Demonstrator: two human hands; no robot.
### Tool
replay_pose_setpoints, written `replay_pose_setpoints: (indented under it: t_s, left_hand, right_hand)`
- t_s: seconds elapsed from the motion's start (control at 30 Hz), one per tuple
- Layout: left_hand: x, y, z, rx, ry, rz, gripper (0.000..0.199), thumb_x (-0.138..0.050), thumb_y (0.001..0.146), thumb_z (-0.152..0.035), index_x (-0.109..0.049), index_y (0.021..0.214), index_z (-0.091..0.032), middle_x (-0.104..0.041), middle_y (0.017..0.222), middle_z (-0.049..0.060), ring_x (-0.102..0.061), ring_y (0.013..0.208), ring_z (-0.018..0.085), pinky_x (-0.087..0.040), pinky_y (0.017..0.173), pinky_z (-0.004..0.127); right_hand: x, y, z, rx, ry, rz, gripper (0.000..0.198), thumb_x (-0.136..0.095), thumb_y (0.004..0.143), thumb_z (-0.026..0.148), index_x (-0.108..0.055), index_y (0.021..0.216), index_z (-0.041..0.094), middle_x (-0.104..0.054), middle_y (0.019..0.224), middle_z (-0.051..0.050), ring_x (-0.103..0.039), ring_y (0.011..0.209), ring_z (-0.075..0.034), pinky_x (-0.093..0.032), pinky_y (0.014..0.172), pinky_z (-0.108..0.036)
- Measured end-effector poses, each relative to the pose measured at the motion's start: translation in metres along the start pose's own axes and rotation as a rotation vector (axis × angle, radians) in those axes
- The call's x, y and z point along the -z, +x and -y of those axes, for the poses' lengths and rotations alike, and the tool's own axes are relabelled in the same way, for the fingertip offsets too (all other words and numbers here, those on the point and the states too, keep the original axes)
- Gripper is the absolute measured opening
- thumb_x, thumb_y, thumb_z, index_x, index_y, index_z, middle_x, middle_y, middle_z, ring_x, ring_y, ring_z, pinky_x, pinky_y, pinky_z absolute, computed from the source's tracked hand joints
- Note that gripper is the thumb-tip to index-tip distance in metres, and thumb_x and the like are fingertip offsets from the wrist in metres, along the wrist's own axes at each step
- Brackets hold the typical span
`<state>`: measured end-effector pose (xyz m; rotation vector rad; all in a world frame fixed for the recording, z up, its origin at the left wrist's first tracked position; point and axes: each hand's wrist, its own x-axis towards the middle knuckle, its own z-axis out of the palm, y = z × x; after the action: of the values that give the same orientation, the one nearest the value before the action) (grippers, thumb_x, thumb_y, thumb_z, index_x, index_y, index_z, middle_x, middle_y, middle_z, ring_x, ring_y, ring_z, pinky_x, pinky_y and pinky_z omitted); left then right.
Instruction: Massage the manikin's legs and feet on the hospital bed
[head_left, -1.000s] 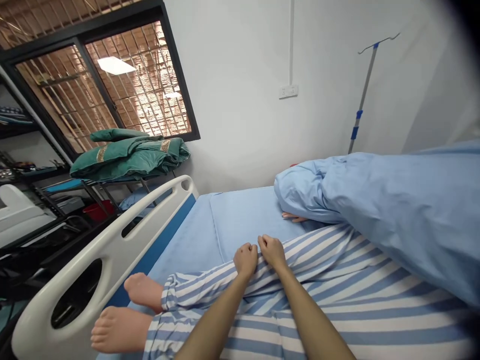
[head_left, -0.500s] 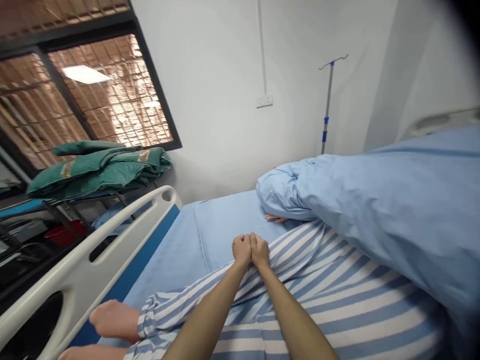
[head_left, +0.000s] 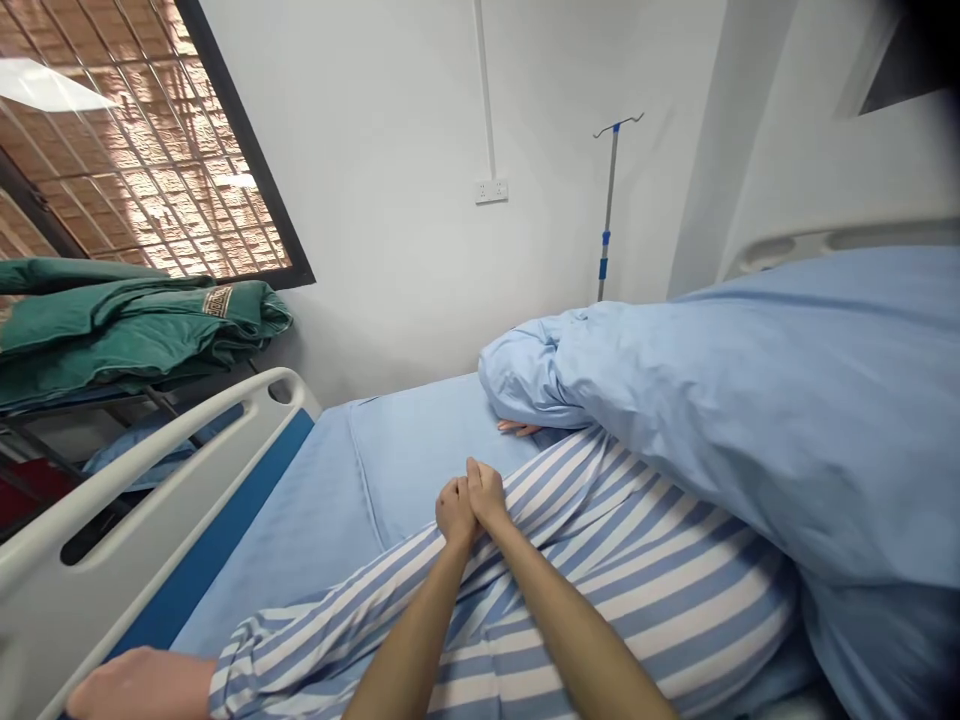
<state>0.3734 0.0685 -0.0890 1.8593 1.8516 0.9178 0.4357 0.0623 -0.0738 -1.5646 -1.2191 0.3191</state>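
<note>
My left hand [head_left: 455, 512] and my right hand [head_left: 487, 492] are side by side and touching, on the far leg of a figure lying on the bed. Both hands curl over the striped trouser leg [head_left: 551, 478] near its middle; their fingertips are hidden on its far side. Blue and white striped trousers [head_left: 660, 590] cover both legs. A bare foot [head_left: 142, 685] sticks out at lower left. Beyond my hands, the figure's hand [head_left: 517, 428] shows from under a light blue quilt [head_left: 675, 380], which covers the upper body.
A white footboard with a blue panel [head_left: 225, 540] borders the bed's left end. Light blue sheeting [head_left: 427, 430] covers the mattress. Folded green bedding [head_left: 142, 330] is stacked beyond the footboard. A drip stand [head_left: 609, 200] rises by the wall, near a socket [head_left: 491, 191].
My view has swung to the right, so the surroundings shift left. Both hands stay on the far leg; the right hand's fingers look straighter than before.
</note>
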Motion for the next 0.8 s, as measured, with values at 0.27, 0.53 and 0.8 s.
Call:
replay_pose_setpoints:
  t_s: [0.27, 0.53, 0.8]
  left_hand:
    - [-0.003, -0.004, -0.003, -0.039, 0.142, -0.028, 0.035, -0.024, 0.077, -0.034, -0.052, 0.06, -0.021, -0.059, 0.069, 0.002, -0.045, 0.062, 0.013, -0.023, 0.052, 0.023]
    - [-0.005, -0.006, -0.003, -0.092, 0.185, -0.032, 0.033, -0.027, 0.075, -0.035, -0.045, 0.052, -0.02, -0.052, 0.057, -0.001, -0.04, 0.056, 0.011, -0.022, 0.05, 0.022]
    - [0.004, 0.011, -0.011, -0.212, 0.06, 0.111, 0.032, -0.036, 0.069, -0.036, -0.035, 0.043, -0.017, -0.035, 0.043, -0.004, -0.031, 0.046, 0.008, -0.021, 0.046, 0.02]
  right_hand:
    - [0.044, 0.028, 0.0, 0.143, -0.174, 0.02, 0.048, -0.017, 0.085, 0.036, -0.047, 0.054, 0.016, -0.048, 0.05, 0.001, -0.039, 0.049, -0.008, -0.022, 0.05, -0.021]
    - [0.031, 0.016, -0.026, 0.195, -0.299, 0.117, 0.046, -0.019, 0.087, 0.034, -0.054, 0.062, 0.017, -0.057, 0.059, -0.001, -0.044, 0.053, -0.009, -0.02, 0.052, -0.022]
    - [0.035, 0.018, -0.022, 0.174, -0.337, 0.135, 0.046, -0.019, 0.087, 0.034, -0.057, 0.067, 0.018, -0.06, 0.064, -0.002, -0.048, 0.058, -0.01, -0.021, 0.053, -0.022]
